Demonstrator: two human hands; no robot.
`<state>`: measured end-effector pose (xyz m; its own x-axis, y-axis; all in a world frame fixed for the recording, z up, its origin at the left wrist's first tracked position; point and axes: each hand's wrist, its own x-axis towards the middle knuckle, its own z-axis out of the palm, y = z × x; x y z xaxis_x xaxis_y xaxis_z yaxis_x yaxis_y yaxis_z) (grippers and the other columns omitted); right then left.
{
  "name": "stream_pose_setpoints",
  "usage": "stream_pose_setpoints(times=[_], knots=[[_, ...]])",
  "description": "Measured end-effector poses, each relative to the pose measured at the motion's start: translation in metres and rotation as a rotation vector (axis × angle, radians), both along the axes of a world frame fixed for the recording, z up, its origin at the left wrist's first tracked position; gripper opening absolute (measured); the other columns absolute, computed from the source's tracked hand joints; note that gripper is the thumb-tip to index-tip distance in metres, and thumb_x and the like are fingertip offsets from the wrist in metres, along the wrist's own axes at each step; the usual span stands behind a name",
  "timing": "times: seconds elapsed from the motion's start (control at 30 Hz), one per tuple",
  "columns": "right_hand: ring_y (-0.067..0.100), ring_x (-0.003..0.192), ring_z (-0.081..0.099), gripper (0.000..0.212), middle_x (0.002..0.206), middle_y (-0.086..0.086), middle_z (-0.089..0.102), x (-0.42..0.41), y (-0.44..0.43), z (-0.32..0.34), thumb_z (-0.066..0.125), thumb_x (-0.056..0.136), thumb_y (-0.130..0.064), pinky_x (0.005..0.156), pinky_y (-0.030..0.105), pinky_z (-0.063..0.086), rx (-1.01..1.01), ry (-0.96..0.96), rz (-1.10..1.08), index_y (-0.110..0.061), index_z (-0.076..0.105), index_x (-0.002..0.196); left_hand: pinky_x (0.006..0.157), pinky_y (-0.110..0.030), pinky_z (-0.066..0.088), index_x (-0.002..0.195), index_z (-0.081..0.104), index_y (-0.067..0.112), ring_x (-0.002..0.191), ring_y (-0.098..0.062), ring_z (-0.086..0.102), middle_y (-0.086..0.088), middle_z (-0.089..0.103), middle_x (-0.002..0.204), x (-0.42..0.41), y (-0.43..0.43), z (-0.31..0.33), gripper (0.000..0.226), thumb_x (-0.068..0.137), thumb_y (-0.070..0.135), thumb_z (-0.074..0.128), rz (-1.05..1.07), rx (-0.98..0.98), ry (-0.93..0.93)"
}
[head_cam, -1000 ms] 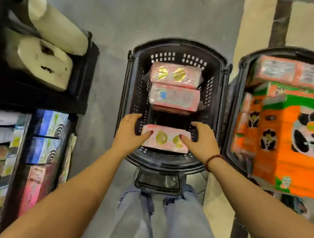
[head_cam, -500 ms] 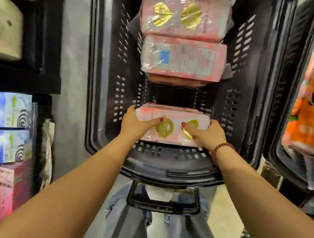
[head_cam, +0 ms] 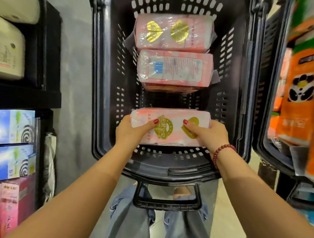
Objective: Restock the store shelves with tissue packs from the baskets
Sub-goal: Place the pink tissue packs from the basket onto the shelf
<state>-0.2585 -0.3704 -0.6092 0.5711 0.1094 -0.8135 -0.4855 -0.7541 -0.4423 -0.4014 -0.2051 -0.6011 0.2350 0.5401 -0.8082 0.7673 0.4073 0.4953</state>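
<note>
Both my hands are on one pink tissue pack (head_cam: 170, 117) at the near end of the black basket (head_cam: 103, 79). My left hand (head_cam: 131, 134) grips its left end and my right hand (head_cam: 206, 136) its right end, thumbs on top. It is possibly lifted clear, but I cannot confirm that. Left in this basket: middle pack (head_cam: 175, 70), far pack (head_cam: 172, 33). The second basket (head_cam: 260, 106) holds orange packs (head_cam: 296, 111), seemingly untouched. The shelf (head_cam: 24, 97) is to my left. I judge the restock far from done.

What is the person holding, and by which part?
A pink tissue pack, by its two ends: left hand on one, right hand on the other.
</note>
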Motion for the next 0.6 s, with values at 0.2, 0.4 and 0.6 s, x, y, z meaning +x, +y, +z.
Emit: stream_pose_setpoints(times=[0.2, 0.4, 0.6], knots=[[0.021, 0.08, 0.069, 0.059, 0.082, 0.001, 0.072, 0.003, 0.006, 0.097, 0.081, 0.048, -0.064, 0.073, 0.039, 0.058, -0.022, -0.125, -0.115, -0.016, 0.071, 0.081, 0.088, -0.043, 0.055, 0.106, 0.063, 0.031, 0.096, -0.016, 0.068, 0.007, 0.071, 0.104, 0.004, 0.006, 0.093, 0.061, 0.054, 0.059, 0.081, -0.011, 0.109, -0.08], [0.023, 0.076, 0.069, 0.053, 0.077, 0.002, 0.072, -0.003, 0.0, 0.239, 0.08, 0.055, -0.062, 0.072, 0.044, 0.057, 0.083, -0.286, -0.224, -0.014, 0.069, 0.075, 0.083, -0.04, 0.055, 0.11, 0.065, 0.027, 0.092, -0.015, 0.068, 0.009, 0.071, 0.1, 0.018, 0.016, 0.222, 0.056, 0.064, 0.057, 0.079, -0.131, 0.275, -0.186], [0.009, 0.056, 0.063, 0.03, 0.06, -0.008, 0.069, -0.009, -0.019, 0.376, 0.078, 0.068, -0.051, 0.053, 0.038, 0.047, 0.182, -0.588, -0.407, -0.022, 0.071, 0.062, 0.084, -0.046, 0.055, 0.094, 0.072, 0.024, 0.085, -0.02, 0.071, 0.004, 0.075, 0.088, 0.046, 0.021, 0.36, 0.056, 0.055, 0.065, 0.075, -0.283, 0.335, -0.377]])
